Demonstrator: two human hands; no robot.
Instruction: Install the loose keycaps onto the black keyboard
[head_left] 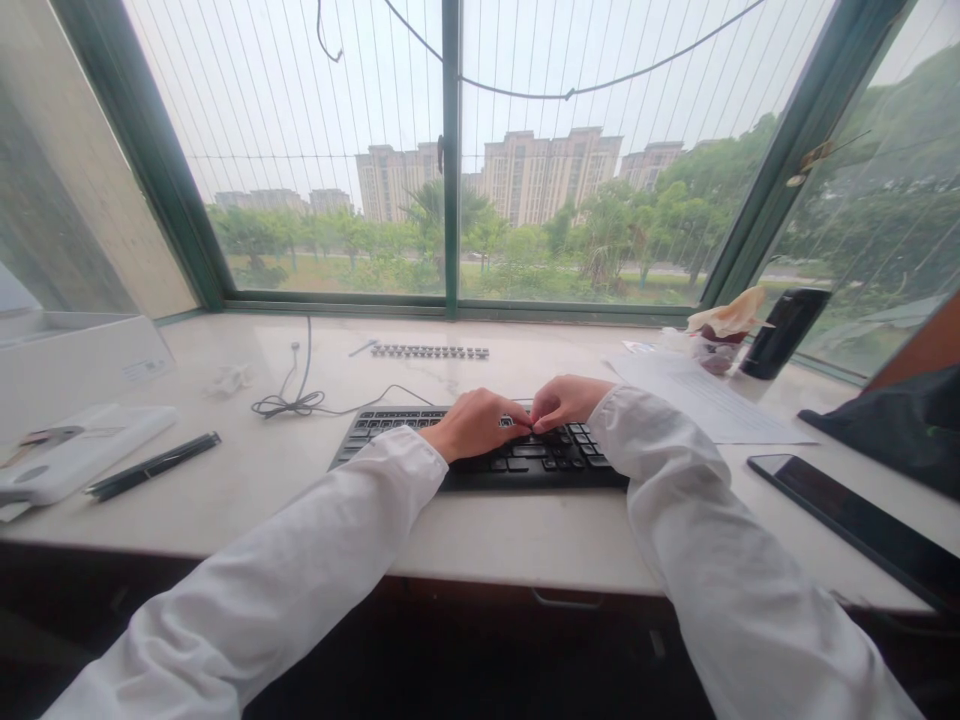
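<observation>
A black keyboard (529, 465) lies on the white desk, partly covered by both hands. My left hand (480, 422) is over its middle, fingers pinched together at the keys. My right hand (566, 400) meets it from the right, thumb and fingertips also pressed together. Whatever lies between the fingertips is too small to make out. Behind the keyboard, small dark pieces stand in a double row (430, 352), with a thin bluish tool (363, 347) at their left end.
Left are a coiled cable (289, 404), black pens (154, 467), a white holder (67, 460) and a white box (82, 355). To the right lie papers (712, 400), a phone (855, 510), a black bottle (785, 333) and a dark bag (892, 425). Windows (450, 200) rise behind.
</observation>
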